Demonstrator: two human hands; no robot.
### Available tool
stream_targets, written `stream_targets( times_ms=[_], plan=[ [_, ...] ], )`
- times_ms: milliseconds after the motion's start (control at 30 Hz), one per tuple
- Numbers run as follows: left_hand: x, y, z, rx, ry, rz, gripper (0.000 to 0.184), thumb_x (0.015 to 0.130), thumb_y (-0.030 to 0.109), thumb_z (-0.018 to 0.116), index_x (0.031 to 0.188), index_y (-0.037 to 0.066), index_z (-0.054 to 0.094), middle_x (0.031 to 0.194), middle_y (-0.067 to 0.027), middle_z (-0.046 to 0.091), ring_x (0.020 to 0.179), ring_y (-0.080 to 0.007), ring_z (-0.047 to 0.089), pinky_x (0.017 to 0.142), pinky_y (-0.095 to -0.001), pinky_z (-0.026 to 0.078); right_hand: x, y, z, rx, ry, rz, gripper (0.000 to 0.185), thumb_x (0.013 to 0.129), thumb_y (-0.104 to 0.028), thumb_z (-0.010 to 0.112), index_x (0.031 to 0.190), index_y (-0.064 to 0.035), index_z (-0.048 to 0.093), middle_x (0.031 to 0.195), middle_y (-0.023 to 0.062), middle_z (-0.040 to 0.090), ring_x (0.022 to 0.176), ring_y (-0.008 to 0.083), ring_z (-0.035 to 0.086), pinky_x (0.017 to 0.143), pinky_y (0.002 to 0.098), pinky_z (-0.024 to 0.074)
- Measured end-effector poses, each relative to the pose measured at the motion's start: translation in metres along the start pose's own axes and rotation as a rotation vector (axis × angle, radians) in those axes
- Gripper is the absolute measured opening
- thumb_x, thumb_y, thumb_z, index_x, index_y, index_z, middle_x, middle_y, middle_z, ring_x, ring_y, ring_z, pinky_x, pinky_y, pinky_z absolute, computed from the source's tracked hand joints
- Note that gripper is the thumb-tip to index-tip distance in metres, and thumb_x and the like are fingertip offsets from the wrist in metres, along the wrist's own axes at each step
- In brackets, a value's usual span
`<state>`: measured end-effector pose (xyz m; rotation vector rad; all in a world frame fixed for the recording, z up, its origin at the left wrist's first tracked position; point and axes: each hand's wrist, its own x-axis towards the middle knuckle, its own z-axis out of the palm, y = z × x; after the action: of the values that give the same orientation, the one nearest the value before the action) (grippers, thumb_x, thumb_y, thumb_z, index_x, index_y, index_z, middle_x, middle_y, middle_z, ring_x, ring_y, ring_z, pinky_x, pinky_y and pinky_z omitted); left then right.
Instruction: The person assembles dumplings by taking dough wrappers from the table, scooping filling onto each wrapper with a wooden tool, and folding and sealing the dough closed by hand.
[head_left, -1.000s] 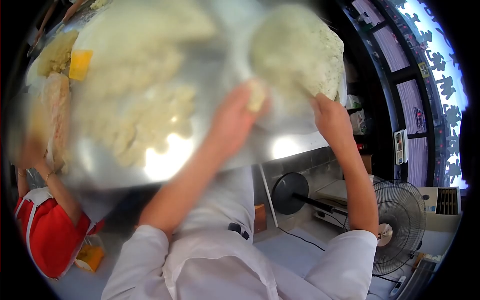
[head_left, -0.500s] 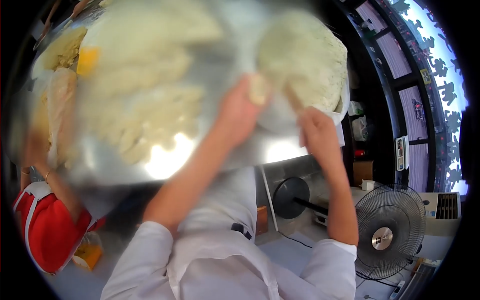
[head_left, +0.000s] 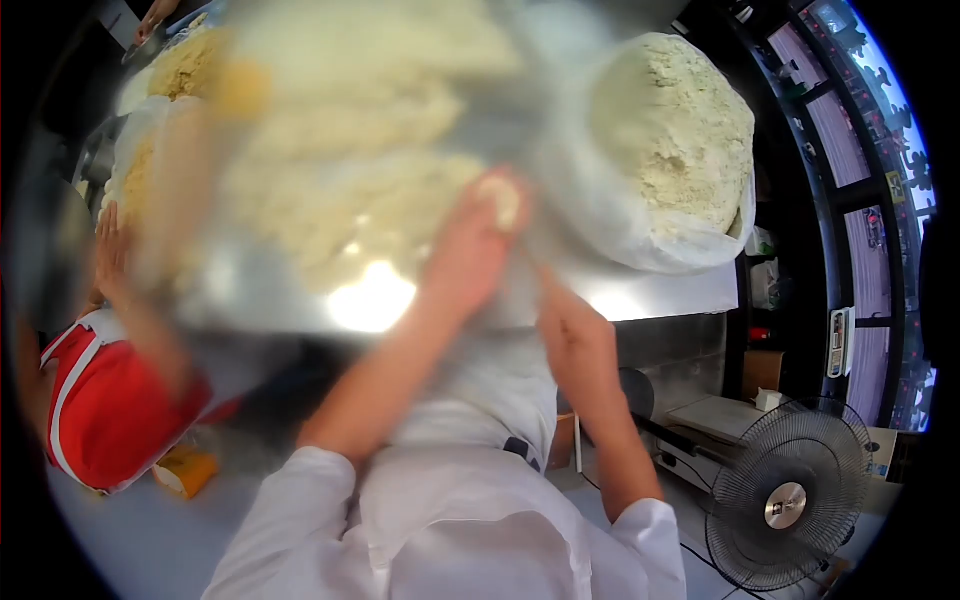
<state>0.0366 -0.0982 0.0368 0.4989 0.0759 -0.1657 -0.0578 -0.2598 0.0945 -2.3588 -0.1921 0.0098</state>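
My left hand (head_left: 475, 240) is closed around a small pale wrapper or dough piece (head_left: 501, 202), above the metal table (head_left: 610, 296). Close beside it, to the right, my right hand (head_left: 578, 335) is closed on a thin stick-like tool, whose tip is blurred near my left hand. A large mound of pale, flecked filling (head_left: 695, 140) fills a container lined with clear plastic (head_left: 640, 245) at the right. Many pale pieces (head_left: 340, 205), blurred, cover the table left of my hands.
At the left a co-worker in a red and white garment (head_left: 125, 410) has their hands by a long, plastic-covered mass (head_left: 180, 180). A blurred yellow object (head_left: 243, 88) lies behind it. A standing fan (head_left: 785, 505) is at the lower right, below shelving.
My right hand has moved left and down, away from the filling mound, bringing the tool close to my left hand. The view has shifted, and the co-worker's hands have moved.
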Motion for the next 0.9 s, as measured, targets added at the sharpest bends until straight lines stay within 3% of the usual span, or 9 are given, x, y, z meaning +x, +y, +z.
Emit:
stream_targets(
  times_ms=[67, 300, 367, 500, 633, 700, 800, 867, 900],
  plan=[
    [-0.007, 0.011, -0.009, -0.056, 0.037, -0.034, 0.038, 0.108, 0.01, 0.046, 0.144, -0.002, 0.044, 0.141, -0.019, 0.052, 0.132, -0.0316, 0.054, 0.115, -0.0408, 0.046, -0.001, -0.016, -0.008, 0.445, -0.042, 0.258, 0.036, 0.105, -0.02, 0.056, 0.132, 0.0043, 0.061, 0.075, 0.0066, 0.066, 0.055, 0.0094, 0.056, 0.051, 0.0266, 0.0474],
    [-0.037, 0.025, -0.021, 0.241, 0.09, -0.008, 0.039, 0.105, 0.005, 0.051, 0.143, 0.001, 0.047, 0.14, -0.0169, 0.056, 0.131, -0.03, 0.056, 0.11, -0.0394, 0.049, -0.001, -0.022, 0.012, 1.069, -0.303, 0.402, 0.039, 0.109, -0.032, 0.051, 0.126, 0.0019, 0.063, 0.073, 0.007, 0.064, 0.048, 0.0095, 0.051, 0.044, 0.0233, 0.0397],
    [-0.042, 0.03, -0.02, 0.187, 0.131, -0.039, 0.04, 0.104, 0.004, 0.052, 0.143, 0.001, 0.047, 0.141, -0.0173, 0.055, 0.129, -0.0303, 0.057, 0.109, -0.0396, 0.049, -0.001, -0.027, 0.02, 1.073, -0.328, 0.414, 0.039, 0.109, -0.033, 0.049, 0.122, 0.0019, 0.063, 0.07, 0.0074, 0.063, 0.046, 0.0106, 0.05, 0.043, 0.0241, 0.0392],
    [-0.05, 0.034, -0.02, 0.077, 0.071, -0.019, 0.039, 0.107, 0.016, 0.048, 0.142, -0.001, 0.046, 0.136, -0.0181, 0.057, 0.129, -0.0294, 0.056, 0.11, -0.0405, 0.047, -0.001, -0.031, 0.03, 1.118, -0.391, 0.431, 0.038, 0.11, -0.032, 0.047, 0.119, 0.0018, 0.063, 0.067, 0.0078, 0.062, 0.044, 0.011, 0.049, 0.041, 0.0249, 0.0381],
    [-0.055, 0.035, -0.016, 0.312, 0.135, -0.044, 0.041, 0.108, 0.025, 0.047, 0.138, -0.002, 0.048, 0.13, -0.0163, 0.058, 0.125, -0.0287, 0.056, 0.11, -0.0407, 0.046, 0.007, -0.023, 0.047, 1.106, -0.463, 0.508, 0.037, 0.109, -0.031, 0.047, 0.115, 0.0012, 0.063, 0.064, 0.0077, 0.06, 0.043, 0.0115, 0.047, 0.04, 0.0256, 0.0367],
    [-0.057, 0.035, -0.02, 0.119, 0.209, -0.088, 0.04, 0.109, 0.027, 0.047, 0.136, -0.001, 0.051, 0.127, -0.0154, 0.059, 0.122, -0.0285, 0.057, 0.11, -0.0406, 0.047, 0.005, -0.027, 0.048, 1.108, -0.489, 0.558, 0.035, 0.108, -0.031, 0.048, 0.113, 0.0004, 0.063, 0.063, 0.0079, 0.06, 0.041, 0.0121, 0.046, 0.039, 0.0263, 0.0356],
    [-0.063, 0.034, -0.041, 0.156, 0.125, -0.031, 0.037, 0.109, 0.027, 0.047, 0.132, -0.001, 0.053, 0.125, -0.0139, 0.059, 0.121, -0.0278, 0.057, 0.109, -0.0409, 0.047, 0.003, -0.021, 0.049, 1.132, -0.56, 0.614, 0.033, 0.107, -0.031, 0.049, 0.109, -0.0009, 0.063, 0.062, 0.0082, 0.06, 0.039, 0.0126, 0.045, 0.037, 0.0267, 0.0335],
    [-0.065, 0.03, -0.062, 0.682, 0.136, 0.144, 0.036, 0.108, 0.026, 0.049, 0.132, -0.001, 0.054, 0.124, -0.0134, 0.061, 0.121, -0.0269, 0.058, 0.108, -0.0408, 0.048, 0.002, -0.021, 0.044, 1.08, -0.598, 0.624, 0.031, 0.107, -0.029, 0.049, 0.104, -0.0026, 0.064, 0.059, 0.0083, 0.06, 0.035, 0.0124, 0.042, 0.033, 0.0269, 0.03],
    [-0.069, 0.04, -0.063, 0.353, 0.158, 0.079, 0.036, 0.108, 0.024, 0.051, 0.133, -0.001, 0.054, 0.124, -0.0133, 0.061, 0.121, -0.0263, 0.059, 0.108, -0.0409, 0.047, -0.001, -0.021, 0.038, 1.056, -0.593, 0.588, 0.03, 0.106, -0.029, 0.05, 0.103, -0.0037, 0.065, 0.057, 0.0071, 0.06, 0.034, 0.0113, 0.042, 0.032, 0.0265, 0.0284]
  ],
)
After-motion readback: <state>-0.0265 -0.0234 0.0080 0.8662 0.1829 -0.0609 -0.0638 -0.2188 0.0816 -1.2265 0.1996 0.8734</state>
